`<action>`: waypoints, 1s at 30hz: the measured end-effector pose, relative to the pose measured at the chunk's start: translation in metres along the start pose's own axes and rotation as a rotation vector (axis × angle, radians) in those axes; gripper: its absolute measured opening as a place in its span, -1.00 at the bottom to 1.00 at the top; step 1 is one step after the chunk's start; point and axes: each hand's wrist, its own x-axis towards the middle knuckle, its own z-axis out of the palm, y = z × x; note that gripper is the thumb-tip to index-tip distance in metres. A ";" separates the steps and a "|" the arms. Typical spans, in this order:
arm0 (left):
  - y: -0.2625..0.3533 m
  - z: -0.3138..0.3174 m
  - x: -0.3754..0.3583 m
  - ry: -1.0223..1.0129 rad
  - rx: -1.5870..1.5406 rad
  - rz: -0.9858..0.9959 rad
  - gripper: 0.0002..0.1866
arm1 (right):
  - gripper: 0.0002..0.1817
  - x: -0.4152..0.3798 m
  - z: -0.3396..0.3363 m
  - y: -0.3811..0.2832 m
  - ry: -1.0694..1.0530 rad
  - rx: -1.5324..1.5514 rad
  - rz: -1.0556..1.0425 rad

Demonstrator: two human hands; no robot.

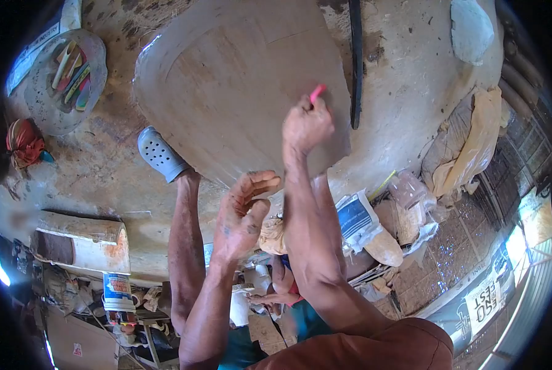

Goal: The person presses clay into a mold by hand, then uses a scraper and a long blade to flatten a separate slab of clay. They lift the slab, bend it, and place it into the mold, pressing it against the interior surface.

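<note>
A wide, flat slab of grey-brown clay (245, 80) lies on the floor in front of me, with a faint curved line marked on its surface. My right hand (308, 125) is closed around a small pink tool (317, 93) over the slab's right part. Only the tool's pink end shows, so its exact kind is hidden. Near the slab's lower edge, my left hand (246, 213) is held with curled fingers, thumb apart, and nothing in it. A long dark strip (355, 68) lies along the slab's right side.
A round basin (41, 114) at the upper left holds several colourful tools. My foot in a grey-blue clog (160, 154) stands by the slab's left edge. A curved clay-coloured trough (97, 250), a paint bucket (118, 293) and crumpled plastic sheeting (467, 145) lie around. Another person's arm (282, 277) shows behind.
</note>
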 end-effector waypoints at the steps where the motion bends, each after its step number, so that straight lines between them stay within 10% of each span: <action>1: 0.002 -0.005 -0.001 -0.006 -0.001 -0.007 -0.48 | -0.86 -0.002 0.003 -0.024 0.024 0.040 -0.041; 12: 0.018 -0.070 0.009 0.404 -0.319 0.200 -0.62 | -0.87 -0.014 0.031 -0.188 -0.070 0.487 -0.885; 19: -0.011 -0.033 0.015 0.314 -0.227 0.150 -0.63 | -0.87 0.046 -0.026 -0.035 -0.419 0.074 -1.441; 26: -0.048 0.022 0.033 0.207 0.082 0.214 -0.65 | -0.92 0.024 -0.113 0.180 -0.761 -0.105 -1.098; 30: -0.069 0.101 0.053 0.080 0.222 0.200 -0.63 | -0.86 0.025 -0.163 0.215 -0.668 0.137 -0.385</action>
